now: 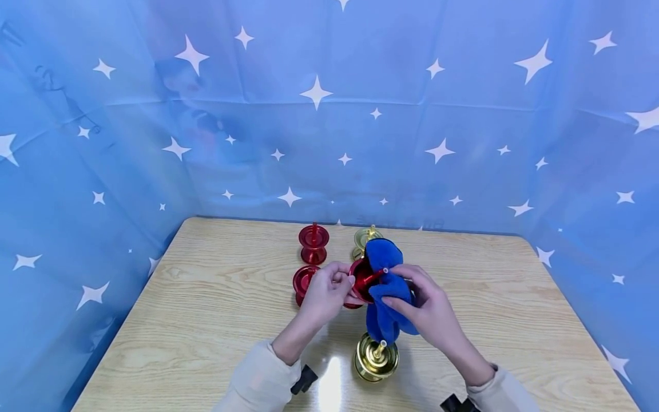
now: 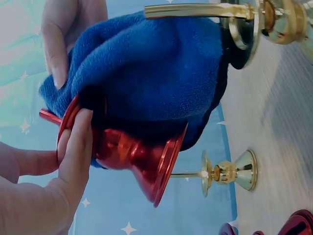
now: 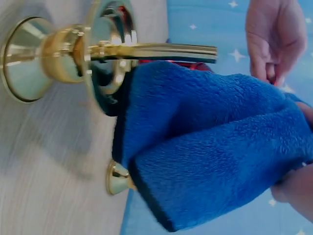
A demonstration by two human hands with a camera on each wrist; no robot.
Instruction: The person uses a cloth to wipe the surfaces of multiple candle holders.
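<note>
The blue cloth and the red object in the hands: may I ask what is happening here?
A person holds a tilted red candle holder in the left hand, while the right hand grips a blue cloth against it, apparently wiping it. On the wood-grain table, two more red candle holders stand to the left, a near gold candle holder stands closer to the person, and a far gold candle holder stands behind the cloth.

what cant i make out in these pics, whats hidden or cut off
Head view: part of the far gold holder, behind the blue cloth.
Head view: the right side of the near red holder, behind the left hand.
Right wrist view: most of the held red holder, behind the cloth.
Right wrist view: most of the right hand, cut off by the right edge.
</note>
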